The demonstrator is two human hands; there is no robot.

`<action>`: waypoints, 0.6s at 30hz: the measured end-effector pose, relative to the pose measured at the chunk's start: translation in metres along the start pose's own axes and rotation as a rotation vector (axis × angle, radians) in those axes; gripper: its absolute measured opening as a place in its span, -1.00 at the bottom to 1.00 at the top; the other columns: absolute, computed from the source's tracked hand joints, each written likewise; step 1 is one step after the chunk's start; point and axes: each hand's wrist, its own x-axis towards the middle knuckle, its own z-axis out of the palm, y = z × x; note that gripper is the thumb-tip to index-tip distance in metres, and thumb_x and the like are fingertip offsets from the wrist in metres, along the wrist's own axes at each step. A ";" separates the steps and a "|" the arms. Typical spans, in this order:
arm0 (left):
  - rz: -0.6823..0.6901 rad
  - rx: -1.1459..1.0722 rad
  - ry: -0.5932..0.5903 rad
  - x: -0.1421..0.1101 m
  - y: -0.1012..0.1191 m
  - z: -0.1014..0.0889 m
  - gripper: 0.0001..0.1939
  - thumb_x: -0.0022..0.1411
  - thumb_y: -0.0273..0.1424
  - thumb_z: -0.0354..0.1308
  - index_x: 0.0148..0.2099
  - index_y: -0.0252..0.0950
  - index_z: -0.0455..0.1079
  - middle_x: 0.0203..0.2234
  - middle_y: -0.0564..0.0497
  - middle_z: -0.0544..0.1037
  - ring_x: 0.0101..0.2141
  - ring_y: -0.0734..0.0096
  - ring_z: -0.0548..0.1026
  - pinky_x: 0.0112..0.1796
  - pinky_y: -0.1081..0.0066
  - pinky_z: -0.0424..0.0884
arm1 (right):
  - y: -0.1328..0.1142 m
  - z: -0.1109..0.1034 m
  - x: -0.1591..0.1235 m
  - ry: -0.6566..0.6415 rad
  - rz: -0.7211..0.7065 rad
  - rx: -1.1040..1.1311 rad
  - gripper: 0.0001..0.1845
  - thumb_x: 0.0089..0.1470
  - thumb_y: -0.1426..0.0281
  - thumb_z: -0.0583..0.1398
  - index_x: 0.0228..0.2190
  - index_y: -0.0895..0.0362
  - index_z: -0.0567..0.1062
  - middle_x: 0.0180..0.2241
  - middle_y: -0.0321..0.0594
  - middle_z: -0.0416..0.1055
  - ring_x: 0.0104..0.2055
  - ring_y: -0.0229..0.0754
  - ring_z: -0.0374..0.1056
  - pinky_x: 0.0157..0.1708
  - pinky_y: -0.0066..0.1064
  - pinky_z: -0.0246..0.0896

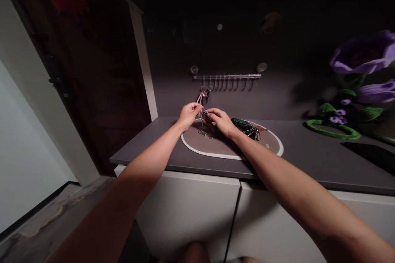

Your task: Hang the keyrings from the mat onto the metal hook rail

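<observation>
Above the left part of an oval mat (222, 154), my left hand (189, 115) and my right hand (220, 120) are close together. Between their fingertips is a small bunch of keys (204, 115) on a ring, pinched from both sides. Loose keys (204, 133) lie on the mat just below. To the right of my right hand rests a larger pile of keys (254, 131) beside a black item with green markings (240, 121). Behind my hands, keys with a pink strap (203, 93) hang from the left end of a clear hook rail (228, 77).
The mat lies on a dark grey countertop (166, 160) over white cabinet doors (188, 209). Purple artificial flowers (364, 57) and a green ring (333, 129) stand at the right. A dark door (98, 70) is at the left.
</observation>
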 end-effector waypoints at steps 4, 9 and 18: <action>0.001 -0.012 0.001 0.000 0.000 0.001 -0.69 -0.03 -0.18 0.17 -0.39 -0.37 0.34 -0.57 0.06 0.42 -0.53 0.57 0.34 -0.44 0.50 0.29 | -0.004 -0.001 0.001 0.058 -0.047 0.033 -0.70 -0.04 0.26 0.07 -0.34 0.18 0.46 -0.31 -0.22 0.44 -0.27 -0.27 0.31 -0.17 -0.41 0.18; 0.003 0.005 -0.009 -0.002 0.001 0.003 -0.70 -0.03 -0.20 0.17 -0.40 -0.37 0.34 -0.57 0.06 0.42 -0.55 0.58 0.33 -0.46 0.51 0.28 | -0.003 -0.002 0.001 0.088 -0.042 0.066 -0.71 -0.13 0.22 0.16 -0.43 0.20 0.46 -0.42 -0.24 0.43 -0.37 -0.29 0.30 -0.22 -0.41 0.17; 0.005 -0.022 -0.025 -0.003 0.001 0.007 -0.65 -0.04 -0.16 0.17 -0.33 -0.38 0.36 -0.52 0.03 0.44 -0.53 0.57 0.34 -0.44 0.49 0.30 | -0.003 -0.005 0.003 0.088 -0.061 0.048 -0.66 -0.15 0.16 0.17 -0.44 0.21 0.44 -0.46 -0.27 0.39 -0.42 -0.32 0.25 -0.30 -0.46 0.15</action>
